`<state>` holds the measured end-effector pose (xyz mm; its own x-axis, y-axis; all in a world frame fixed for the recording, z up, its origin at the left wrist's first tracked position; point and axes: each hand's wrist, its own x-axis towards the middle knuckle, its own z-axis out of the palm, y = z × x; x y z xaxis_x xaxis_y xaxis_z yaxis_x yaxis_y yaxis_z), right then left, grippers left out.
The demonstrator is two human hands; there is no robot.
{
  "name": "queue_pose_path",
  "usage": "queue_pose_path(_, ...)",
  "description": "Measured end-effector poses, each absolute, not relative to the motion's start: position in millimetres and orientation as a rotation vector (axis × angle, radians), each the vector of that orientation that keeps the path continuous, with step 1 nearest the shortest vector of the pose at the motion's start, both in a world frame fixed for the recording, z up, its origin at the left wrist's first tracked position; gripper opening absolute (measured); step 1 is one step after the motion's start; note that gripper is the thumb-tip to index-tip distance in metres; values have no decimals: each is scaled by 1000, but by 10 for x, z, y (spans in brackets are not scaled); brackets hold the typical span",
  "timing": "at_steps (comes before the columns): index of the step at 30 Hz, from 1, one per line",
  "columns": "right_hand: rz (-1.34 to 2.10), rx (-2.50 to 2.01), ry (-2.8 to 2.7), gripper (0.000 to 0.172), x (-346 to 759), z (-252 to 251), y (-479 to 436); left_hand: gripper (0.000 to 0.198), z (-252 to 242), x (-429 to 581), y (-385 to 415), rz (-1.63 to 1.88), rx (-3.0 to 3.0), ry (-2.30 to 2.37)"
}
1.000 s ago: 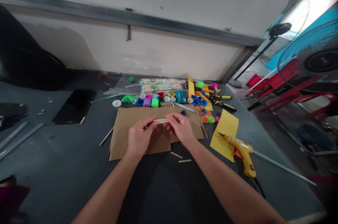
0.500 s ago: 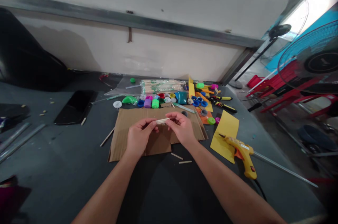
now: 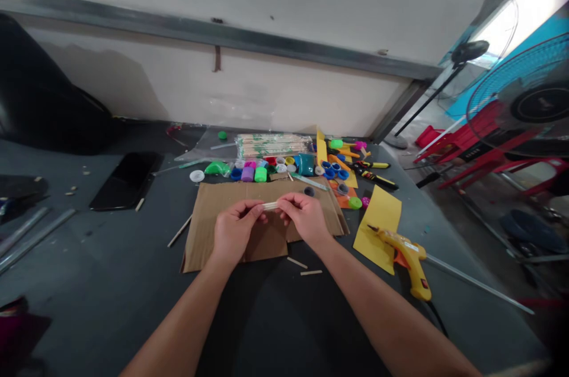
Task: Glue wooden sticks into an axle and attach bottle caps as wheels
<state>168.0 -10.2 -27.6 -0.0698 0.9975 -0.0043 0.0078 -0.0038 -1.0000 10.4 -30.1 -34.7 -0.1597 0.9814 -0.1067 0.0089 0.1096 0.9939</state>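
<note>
Short pale wooden sticks point(image 3: 270, 206), lying side by side, are pinched between my two hands above a piece of brown cardboard point(image 3: 211, 229). My left hand point(image 3: 235, 226) grips their left end between thumb and fingers. At the right end, my right hand point(image 3: 303, 217) holds them in the same kind of pinch. How many sticks there are I cannot tell. Two loose stick pieces, one of them a short stick point(image 3: 311, 272), lie on the dark table just in front of the cardboard. A longer stick point(image 3: 179, 231) rests by its left edge.
To the right, a yellow glue gun point(image 3: 411, 258) lies partly on a yellow sheet point(image 3: 377, 217). Behind the cardboard are colourful bottle caps point(image 3: 248, 173), a bag of wooden sticks point(image 3: 273, 146) and a cutter point(image 3: 376, 178). A black phone point(image 3: 124, 182) lies left. A fan point(image 3: 533, 98) stands right.
My right hand's fingers have shifted slightly along the sticks towards my left hand, with the index finger lowered. The left hand stays nearly still.
</note>
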Motion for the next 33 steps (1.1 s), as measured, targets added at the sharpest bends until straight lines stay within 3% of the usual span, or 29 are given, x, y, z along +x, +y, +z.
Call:
queue_pose_path(5, 1273, -1189, -1208, 36, 1689, -288, -101, 29, -343, 99, -294, 1267, 1040, 1386)
queue_pose_path(13, 1244, -1185, -1259, 23, 1662, -290, -109, 37, -312, 117, -311, 1297, 989, 1280)
queue_pose_path(23, 1261, -1222, -1409, 19, 1649, -298, -143, 27, -374, 100, -308, 1178, 1167, 1358)
queue_pose_path(33, 1392, -1112, -1349, 31, 1648, -325, -138, 32, -315, 90, -309, 1229, 1117, 1435)
